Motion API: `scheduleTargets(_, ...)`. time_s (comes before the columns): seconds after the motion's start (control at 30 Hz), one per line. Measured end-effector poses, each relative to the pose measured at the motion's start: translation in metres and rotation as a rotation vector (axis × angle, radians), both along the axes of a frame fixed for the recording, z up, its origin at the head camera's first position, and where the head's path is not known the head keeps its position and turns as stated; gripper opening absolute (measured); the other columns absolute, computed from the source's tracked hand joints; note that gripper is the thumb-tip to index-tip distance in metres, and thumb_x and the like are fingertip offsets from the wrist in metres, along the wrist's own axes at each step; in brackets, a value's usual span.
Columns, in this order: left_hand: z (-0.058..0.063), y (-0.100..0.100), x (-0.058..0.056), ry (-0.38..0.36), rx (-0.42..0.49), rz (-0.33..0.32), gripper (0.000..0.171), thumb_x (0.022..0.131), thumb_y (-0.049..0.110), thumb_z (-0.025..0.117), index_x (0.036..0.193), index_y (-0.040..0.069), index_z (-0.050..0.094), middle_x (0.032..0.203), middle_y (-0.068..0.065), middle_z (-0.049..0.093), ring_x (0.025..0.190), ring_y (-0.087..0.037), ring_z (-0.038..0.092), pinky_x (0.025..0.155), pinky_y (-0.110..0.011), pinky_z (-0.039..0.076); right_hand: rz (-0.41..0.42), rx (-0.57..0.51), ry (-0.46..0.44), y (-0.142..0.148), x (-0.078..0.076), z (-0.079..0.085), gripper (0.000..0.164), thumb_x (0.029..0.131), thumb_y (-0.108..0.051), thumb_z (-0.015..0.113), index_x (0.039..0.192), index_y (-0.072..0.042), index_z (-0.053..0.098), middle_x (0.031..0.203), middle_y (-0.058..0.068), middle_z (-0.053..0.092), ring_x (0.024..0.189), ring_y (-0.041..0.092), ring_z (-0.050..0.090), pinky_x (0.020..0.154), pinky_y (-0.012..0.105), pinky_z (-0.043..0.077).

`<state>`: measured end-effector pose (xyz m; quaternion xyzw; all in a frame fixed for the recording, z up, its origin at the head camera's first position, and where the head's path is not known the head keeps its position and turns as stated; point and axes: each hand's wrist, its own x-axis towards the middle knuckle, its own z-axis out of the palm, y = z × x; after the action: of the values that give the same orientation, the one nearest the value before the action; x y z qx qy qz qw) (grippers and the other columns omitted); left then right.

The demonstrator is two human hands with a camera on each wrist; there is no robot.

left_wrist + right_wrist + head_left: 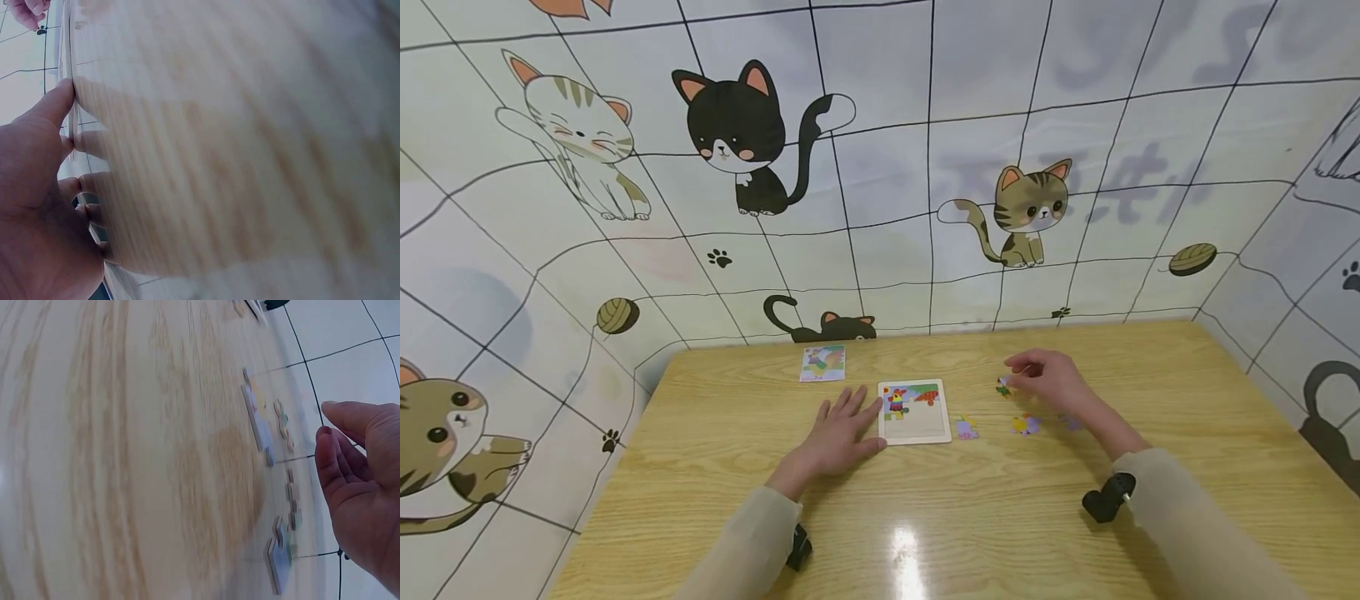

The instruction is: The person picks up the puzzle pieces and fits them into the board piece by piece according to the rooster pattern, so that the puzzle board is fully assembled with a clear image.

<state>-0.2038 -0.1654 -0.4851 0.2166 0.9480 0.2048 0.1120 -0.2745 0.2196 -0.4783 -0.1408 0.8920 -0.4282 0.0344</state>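
Note:
My left hand [837, 433] lies on the table with fingers spread, its thumb and forefinger at the left edge of a square puzzle tray [917, 441]. Inside the tray, joined pieces with a rooster [897, 403] cover the upper part, and bare board shows below. My right hand [1051, 382] hovers right of the tray, fingers bent and thumb near the forefinger. Nothing shows between those fingertips in the right wrist view. Just beside them lies a green and yellow puzzle piece [1003, 387], partly covered by the hand. A lilac and yellow piece [967, 427] lies against the tray's right side.
Nearer me lie a yellow and lilac piece [1025, 425] and a lilac piece [1071, 423], partly behind the right wrist. A picture card [822, 364] lies at the back left. A wall printed with cats [895, 275] borders the wooden table [865, 525].

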Motion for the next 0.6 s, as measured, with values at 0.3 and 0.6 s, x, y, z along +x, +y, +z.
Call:
scheduleTargets(0.3, -0.001, -0.001, -0.001, 0.004, -0.004, 0.003, 0.068, 0.104, 0.043, 0.057, 0.161, 0.013, 0.036, 0.168, -0.019, 0.017, 0.155, -0.044, 0.008, 0.118, -0.068, 0.006, 0.012, 0.036, -0.053, 0.006, -0.005, -0.007, 0.037, 0.096, -0.014, 0.073, 0.128, 0.006, 0.066, 0.11, 0.016, 0.069, 0.098, 0.03, 0.064, 0.071, 0.033, 0.054)
scheduleTargets(0.6, -0.005, -0.001, -0.002, 0.006, -0.009, -0.001, 0.068, 0.104, 0.044, 0.057, 0.161, 0.013, 0.036, 0.169, -0.019, 0.016, 0.155, -0.043, 0.008, 0.118, -0.068, 0.006, 0.014, 0.024, -0.088, 0.006, -0.006, -0.018, 0.046, 0.092, -0.017, 0.077, 0.129, 0.008, 0.064, 0.107, 0.013, 0.069, 0.092, 0.022, 0.06, 0.073, 0.029, 0.052)
